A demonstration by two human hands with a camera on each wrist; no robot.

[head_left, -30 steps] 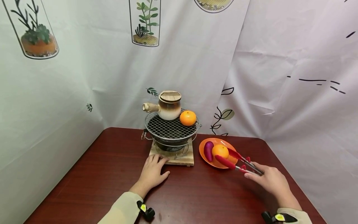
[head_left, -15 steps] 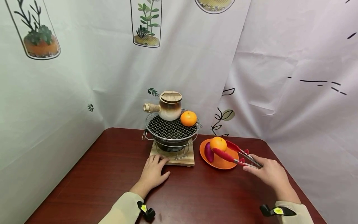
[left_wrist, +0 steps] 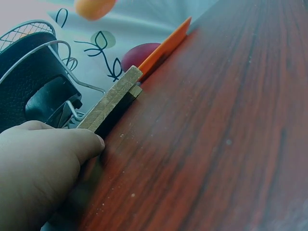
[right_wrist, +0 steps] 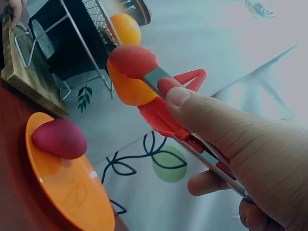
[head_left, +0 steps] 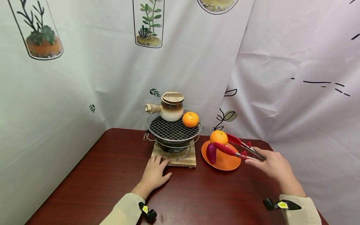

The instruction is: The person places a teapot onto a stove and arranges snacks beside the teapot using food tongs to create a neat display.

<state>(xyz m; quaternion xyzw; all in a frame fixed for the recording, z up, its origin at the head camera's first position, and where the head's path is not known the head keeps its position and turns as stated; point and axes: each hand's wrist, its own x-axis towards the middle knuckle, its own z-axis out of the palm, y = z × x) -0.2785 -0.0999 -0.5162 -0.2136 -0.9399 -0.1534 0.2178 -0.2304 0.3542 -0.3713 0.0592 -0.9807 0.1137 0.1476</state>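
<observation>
My right hand (head_left: 274,167) grips red-tipped metal tongs (head_left: 225,148). Between their tips an orange (head_left: 218,137) is held up, raised over the far side of the orange plate (head_left: 229,162). A smooth purple oblong piece (head_left: 211,153), like a sweet potato, lies on that plate. My left hand (head_left: 154,175) rests with relaxed fingers at the front left edge of the wooden board (head_left: 192,160) under the small grill. In the left wrist view the thumb (left_wrist: 89,144) lies beside the board's edge.
On the grill's wire mesh (head_left: 168,129) stand a lidded clay pot (head_left: 172,112) with its handle pointing left and a second orange (head_left: 190,120). The dark red table (head_left: 92,175) ends at a printed cloth backdrop (head_left: 191,62). The plate stands right of the board.
The right hand has lifted the orange off the plate in the tongs, bringing it up and slightly left. The left hand stays in place at the board.
</observation>
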